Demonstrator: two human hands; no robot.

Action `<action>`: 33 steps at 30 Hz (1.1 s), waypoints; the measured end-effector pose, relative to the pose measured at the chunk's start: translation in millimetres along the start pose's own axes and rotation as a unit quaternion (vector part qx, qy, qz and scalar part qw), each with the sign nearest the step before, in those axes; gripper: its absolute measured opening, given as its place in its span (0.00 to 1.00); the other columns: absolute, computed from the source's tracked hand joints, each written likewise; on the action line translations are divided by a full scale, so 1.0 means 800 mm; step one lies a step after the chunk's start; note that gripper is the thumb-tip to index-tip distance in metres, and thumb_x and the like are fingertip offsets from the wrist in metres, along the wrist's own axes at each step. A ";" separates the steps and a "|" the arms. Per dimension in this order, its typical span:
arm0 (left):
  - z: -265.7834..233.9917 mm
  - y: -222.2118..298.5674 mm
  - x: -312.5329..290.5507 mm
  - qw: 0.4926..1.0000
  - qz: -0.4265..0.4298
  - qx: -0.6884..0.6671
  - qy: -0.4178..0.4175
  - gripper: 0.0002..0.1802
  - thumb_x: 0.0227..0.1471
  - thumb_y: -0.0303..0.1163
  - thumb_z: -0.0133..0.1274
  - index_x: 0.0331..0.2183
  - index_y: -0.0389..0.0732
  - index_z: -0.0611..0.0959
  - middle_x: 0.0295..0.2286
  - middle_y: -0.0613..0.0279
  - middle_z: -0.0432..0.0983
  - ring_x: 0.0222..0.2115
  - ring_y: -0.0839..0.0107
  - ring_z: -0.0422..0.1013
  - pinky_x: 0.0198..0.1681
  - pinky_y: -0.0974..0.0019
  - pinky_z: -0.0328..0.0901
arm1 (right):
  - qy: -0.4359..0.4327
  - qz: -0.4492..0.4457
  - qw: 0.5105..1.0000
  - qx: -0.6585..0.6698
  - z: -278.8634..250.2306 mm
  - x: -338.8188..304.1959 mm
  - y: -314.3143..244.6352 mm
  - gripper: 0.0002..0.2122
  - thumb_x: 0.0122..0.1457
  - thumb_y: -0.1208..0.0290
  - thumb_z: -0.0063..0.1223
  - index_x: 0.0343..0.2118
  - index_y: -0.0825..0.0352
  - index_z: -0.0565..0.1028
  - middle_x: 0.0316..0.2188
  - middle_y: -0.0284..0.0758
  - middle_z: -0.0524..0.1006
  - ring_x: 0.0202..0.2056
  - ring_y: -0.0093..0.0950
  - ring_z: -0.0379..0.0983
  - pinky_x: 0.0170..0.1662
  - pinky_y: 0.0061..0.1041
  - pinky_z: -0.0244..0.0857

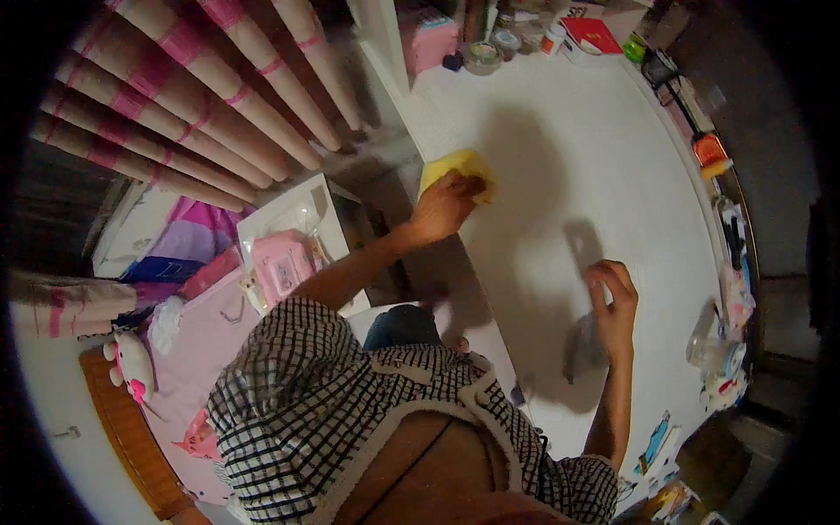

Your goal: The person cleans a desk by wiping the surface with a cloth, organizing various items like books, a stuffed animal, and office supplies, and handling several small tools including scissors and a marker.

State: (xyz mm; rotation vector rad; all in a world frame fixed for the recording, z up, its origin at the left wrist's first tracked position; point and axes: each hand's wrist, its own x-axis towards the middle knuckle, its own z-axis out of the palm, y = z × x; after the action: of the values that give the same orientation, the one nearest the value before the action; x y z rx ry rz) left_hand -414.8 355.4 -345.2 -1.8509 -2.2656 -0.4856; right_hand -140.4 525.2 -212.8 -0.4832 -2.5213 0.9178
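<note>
My left hand (444,206) is closed on a yellow cloth (465,163) at the left edge of a white desk (534,254). The cloth is bunched under the fingers, and part of it spreads past them on the far side. Above the right part of the desktop, my right hand (615,297) has its fingers curled in toward the thumb. Whether anything small is between those fingertips cannot be made out. Dark shadows of my arms and body fall across the desktop.
Jars, a pink box (430,44) and a red booklet (591,35) line the desk's far edge. A clear jar (710,353) stands at the right. Left of the desk are a small white cabinet with a pink packet (282,262), a pink bed and striped curtains (210,70).
</note>
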 end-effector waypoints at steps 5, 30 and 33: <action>0.000 -0.023 0.030 0.999 -0.047 -0.012 -0.022 0.26 0.47 0.37 0.46 0.49 0.41 0.65 0.49 0.55 0.59 0.49 0.57 0.56 0.52 0.59 0.53 | 0.025 0.000 1.000 -0.017 -0.027 -0.070 0.017 0.03 0.50 0.77 0.49 0.28 0.67 0.75 0.30 0.37 0.71 0.33 0.31 0.68 0.37 0.25 0.63; 0.051 -0.181 0.109 0.996 -0.045 -0.062 0.043 0.24 0.49 0.38 0.45 0.49 0.47 0.66 0.52 0.50 0.53 0.55 0.55 0.47 0.57 0.55 0.45 | 0.018 -0.346 0.930 -0.122 0.188 0.390 0.075 0.18 0.44 0.71 0.55 0.41 0.63 0.68 0.39 0.40 0.70 0.43 0.39 0.63 0.48 0.34 0.58; 0.020 -0.162 0.099 0.997 -0.003 -0.067 -0.031 0.25 0.48 0.41 0.45 0.50 0.53 0.65 0.53 0.52 0.52 0.55 0.54 0.47 0.56 0.51 0.45 | -0.003 -0.326 0.910 -0.258 0.217 0.460 0.074 0.28 0.38 0.69 0.60 0.46 0.62 0.64 0.43 0.42 0.68 0.47 0.40 0.61 0.50 0.36 0.56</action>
State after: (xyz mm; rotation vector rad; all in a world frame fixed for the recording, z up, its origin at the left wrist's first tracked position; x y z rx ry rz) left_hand -556.9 411.2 -351.2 -1.9475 -2.3318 -0.6037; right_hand -529.1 642.3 -278.4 0.2315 -2.6319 -0.0012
